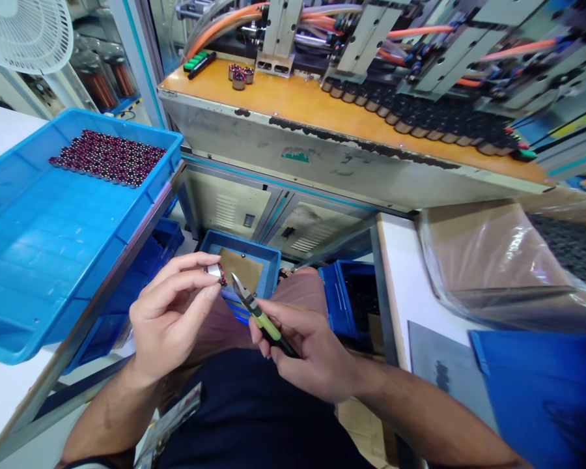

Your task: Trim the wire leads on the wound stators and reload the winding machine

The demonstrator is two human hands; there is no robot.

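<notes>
Between thumb and fingertips, my left hand [173,312] pinches a small wound motor stator [215,272], silvery on its side with dark red windings at the edge. My right hand [307,345] is wrapped round a pair of side cutters [261,317] with yellow-green and black handles. The cutters' pointed jaws aim up and left, a short gap away from the stator. Both hands are above my lap. Whether the jaw tips are fully together is too small to tell.
A large blue tray [78,241] at left holds many stators [110,158]. Three stators [240,76] and a row of dark-topped cylinders [420,117] sit on the machine's orange ledge [293,98]. Below is a blue bin [273,260]; a plastic-lined box [478,254] stands right.
</notes>
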